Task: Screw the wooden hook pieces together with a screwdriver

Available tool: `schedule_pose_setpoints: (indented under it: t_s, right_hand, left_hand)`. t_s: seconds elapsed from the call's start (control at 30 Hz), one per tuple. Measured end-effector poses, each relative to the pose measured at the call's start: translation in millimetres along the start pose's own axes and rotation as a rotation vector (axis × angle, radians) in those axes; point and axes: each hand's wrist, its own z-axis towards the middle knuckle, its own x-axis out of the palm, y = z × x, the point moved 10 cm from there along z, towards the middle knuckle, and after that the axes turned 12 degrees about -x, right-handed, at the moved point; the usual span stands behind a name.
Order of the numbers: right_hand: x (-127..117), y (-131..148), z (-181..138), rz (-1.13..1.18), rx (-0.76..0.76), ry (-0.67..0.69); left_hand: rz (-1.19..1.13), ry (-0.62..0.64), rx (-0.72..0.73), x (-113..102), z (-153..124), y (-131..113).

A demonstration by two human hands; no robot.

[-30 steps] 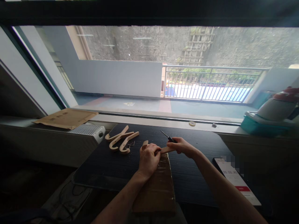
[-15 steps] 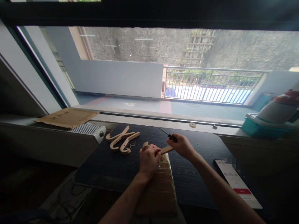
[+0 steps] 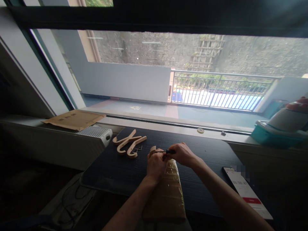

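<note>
My left hand (image 3: 157,166) is closed round a pale wooden hook (image 3: 152,149), whose curved end shows above the fingers. Between the fingers of my right hand (image 3: 184,154) is the black handle of a screwdriver (image 3: 170,151). Its shaft points left across the top of my left hand, toward the hook's curve; whether the tip meets a screw is too small to tell. Below both hands lies a tape-wrapped cardboard box (image 3: 166,195). Several similar wooden hooks (image 3: 137,143) rest on the dark table to the left, with a few small screws (image 3: 139,148) beside them.
A phone (image 3: 247,189) showing a timer lies on the right of the dark table (image 3: 108,173). Along the sill sit a tape roll (image 3: 200,130) and a teal container (image 3: 271,136). A brown envelope (image 3: 77,119) covers part of the radiator (image 3: 96,132) at left.
My right hand has turned the screwdriver and brought it left and down, so its shaft now lies across my left hand at the hook. The view has shifted slightly.
</note>
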Motion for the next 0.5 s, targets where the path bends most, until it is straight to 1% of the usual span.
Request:
schedule_pose_setpoints:
  t_s: [0.13, 0.37, 0.43, 0.5]
  right_hand:
    - [4.9, -1.0, -1.5, 0.061, -0.038, -0.034]
    - [9.3, -4.3, 1.1, 0.061, -0.039, -0.056]
    - [10.1, -5.2, 1.7, 0.075, -0.027, -0.049]
    - [10.6, -6.3, 2.0, 0.079, -0.011, -0.038]
  left_hand:
    - [0.011, -0.006, 0.022, -0.8, -1.4, -1.6]
    - [0.048, 0.044, 0.007, 3.9, -3.7, -1.1]
    - [0.057, 0.056, 0.031, 1.0, -8.1, -3.8]
    - [0.047, 0.073, 0.087, -5.5, -16.1, -7.1]
